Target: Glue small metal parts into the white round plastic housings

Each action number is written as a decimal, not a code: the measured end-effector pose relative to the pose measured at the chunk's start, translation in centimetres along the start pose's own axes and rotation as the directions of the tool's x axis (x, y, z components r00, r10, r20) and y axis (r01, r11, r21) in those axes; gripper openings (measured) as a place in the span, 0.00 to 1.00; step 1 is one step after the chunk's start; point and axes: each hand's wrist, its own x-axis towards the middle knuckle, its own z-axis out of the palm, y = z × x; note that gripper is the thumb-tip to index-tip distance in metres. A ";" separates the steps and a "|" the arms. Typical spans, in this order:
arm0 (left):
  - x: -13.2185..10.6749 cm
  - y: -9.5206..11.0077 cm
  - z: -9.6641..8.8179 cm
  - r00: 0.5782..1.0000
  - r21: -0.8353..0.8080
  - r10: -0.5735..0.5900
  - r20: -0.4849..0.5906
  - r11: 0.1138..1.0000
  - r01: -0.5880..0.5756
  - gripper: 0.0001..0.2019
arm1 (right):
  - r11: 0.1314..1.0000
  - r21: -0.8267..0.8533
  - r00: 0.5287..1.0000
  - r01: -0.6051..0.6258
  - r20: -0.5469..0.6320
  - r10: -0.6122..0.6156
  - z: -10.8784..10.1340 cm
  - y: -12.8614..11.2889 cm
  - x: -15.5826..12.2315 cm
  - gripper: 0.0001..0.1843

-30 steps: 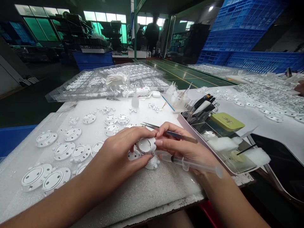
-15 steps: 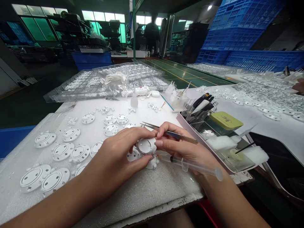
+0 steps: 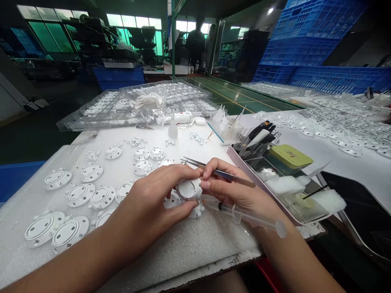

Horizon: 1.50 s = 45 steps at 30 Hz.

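Both hands meet over a white foam board (image 3: pixel 183 248). My left hand (image 3: pixel 152 203) is closed around a small round white plastic part (image 3: pixel 188 189), thumb below and fingers on top. My right hand (image 3: pixel 235 189) presses its fingertips on the same part while gripping metal tweezers (image 3: pixel 220 171) that point left, and a clear syringe (image 3: pixel 250 217) lies across its palm toward the right. More round white parts (image 3: pixel 171 200) lie just under the held one.
Several round white discs (image 3: pixel 91 195) are spread over the board's left side. A metal tray (image 3: pixel 275 179) with tools, a green tin (image 3: pixel 291 156) and white foam pieces sits to the right. Clear trays of small parts (image 3: pixel 137 106) lie beyond, blue crates (image 3: pixel 305 40) behind.
Almost nothing: the hands stay on the round part, and the view shifts slightly. A hand at the far right edge is gone from view.
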 end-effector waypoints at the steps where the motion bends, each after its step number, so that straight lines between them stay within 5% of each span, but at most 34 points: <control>1: 0.0 0.0 0.0 1.000 -0.004 0.004 0.001 1.000 -0.004 0.21 | 1.000 -0.006 1.000 0.003 -0.007 -0.003 0.0 0.0 0.0 0.10; 45: -0.2 0.0 0.2 0.996 -0.001 0.087 0.001 0.996 -0.087 0.19 | 1.000 0.000 1.000 -0.003 0.013 0.003 -0.1 0.0 -0.2 0.13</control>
